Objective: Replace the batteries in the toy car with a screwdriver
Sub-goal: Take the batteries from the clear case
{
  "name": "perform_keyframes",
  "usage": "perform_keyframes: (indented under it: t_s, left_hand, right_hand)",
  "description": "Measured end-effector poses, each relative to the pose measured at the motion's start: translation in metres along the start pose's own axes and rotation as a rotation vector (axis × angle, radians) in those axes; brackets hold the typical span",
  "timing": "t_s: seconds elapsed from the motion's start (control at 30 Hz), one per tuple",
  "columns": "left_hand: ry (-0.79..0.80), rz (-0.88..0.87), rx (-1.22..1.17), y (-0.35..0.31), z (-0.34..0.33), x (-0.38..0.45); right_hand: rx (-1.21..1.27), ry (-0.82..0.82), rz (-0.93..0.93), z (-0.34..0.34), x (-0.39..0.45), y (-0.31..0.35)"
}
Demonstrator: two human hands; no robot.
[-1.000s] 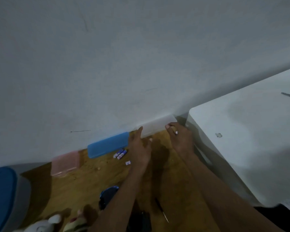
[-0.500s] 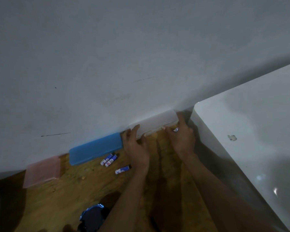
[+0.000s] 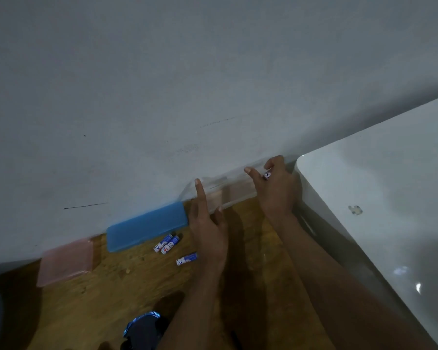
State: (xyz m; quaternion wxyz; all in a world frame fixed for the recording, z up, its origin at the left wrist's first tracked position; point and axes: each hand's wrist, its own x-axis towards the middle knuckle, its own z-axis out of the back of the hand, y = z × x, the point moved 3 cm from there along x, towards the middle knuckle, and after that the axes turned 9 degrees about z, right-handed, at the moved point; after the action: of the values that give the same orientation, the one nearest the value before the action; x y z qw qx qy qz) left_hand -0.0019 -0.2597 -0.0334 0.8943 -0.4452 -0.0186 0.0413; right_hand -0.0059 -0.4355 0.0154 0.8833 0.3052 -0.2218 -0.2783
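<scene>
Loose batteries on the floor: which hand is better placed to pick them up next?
Probably the left. The left hand is right beside the loose batteries, touching only the clear box. The right hand is farther away and already pinches a battery.

Rough, grainy wood on the worktop (image 3: 116, 294) across the lower left, pale flecks and all. Along the back edge, a translucent clear plastic box (image 3: 228, 190), a matt blue plastic box (image 3: 147, 226), a frosted pink one (image 3: 66, 261). Glossy printed wrappers on the batteries (image 3: 167, 245) at centre. The wall (image 3: 187, 84) is matt and scuffed; at right, a white surface (image 3: 390, 198) gleams smooth and glossy.
</scene>
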Motion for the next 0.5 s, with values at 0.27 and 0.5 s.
perform_keyframes:
  t_s: [0.27,0.5]
  left_hand:
    - [0.102,0.011,0.032,0.003,-0.002,0.01]
    - [0.086,-0.012,0.043,0.006,-0.004,0.012]
  right_hand:
    - [-0.094,-0.159,0.663,-0.049,-0.006,-0.012]
    - [-0.2,-0.097,0.766,-0.068,0.004,-0.013]
